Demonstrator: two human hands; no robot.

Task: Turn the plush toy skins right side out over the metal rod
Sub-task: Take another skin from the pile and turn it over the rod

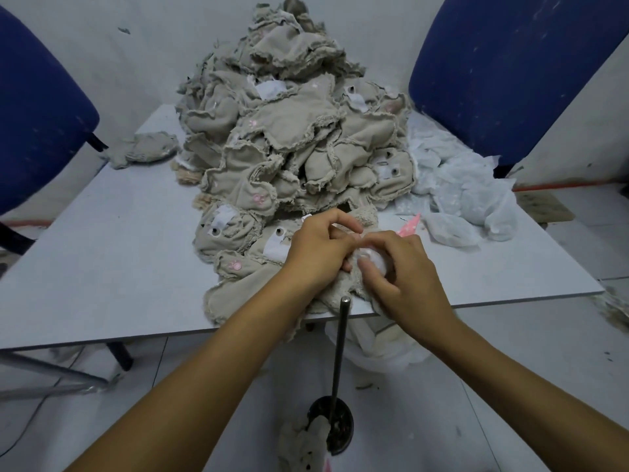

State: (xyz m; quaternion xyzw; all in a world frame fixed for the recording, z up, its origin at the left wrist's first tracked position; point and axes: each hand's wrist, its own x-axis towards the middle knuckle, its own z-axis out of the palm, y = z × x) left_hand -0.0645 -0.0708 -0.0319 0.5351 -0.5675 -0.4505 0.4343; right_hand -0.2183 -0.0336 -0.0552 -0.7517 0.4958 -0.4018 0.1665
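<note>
A tall heap of beige inside-out plush skins (pixel 289 131) covers the middle of the grey table (pixel 102 253). At the table's near edge both hands work one fuzzy beige skin (pixel 343 287). My left hand (pixel 316 250) grips its upper left part with curled fingers. My right hand (pixel 405 270) pinches a white rounded part of the skin (pixel 376 262). The metal rod (pixel 340 349) stands upright just in front of the hands, rising from a dark round base (pixel 335 425) on the floor; its tip is bare, close below the skin.
White translucent bags (pixel 459 192) lie at the table's right. A single beige skin (pixel 143 151) lies at the far left. Two blue chairs (pixel 510 73) flank the table. Another skin (pixel 306 444) lies by the rod's base. A white bag with skins (pixel 381 345) hangs below the table edge.
</note>
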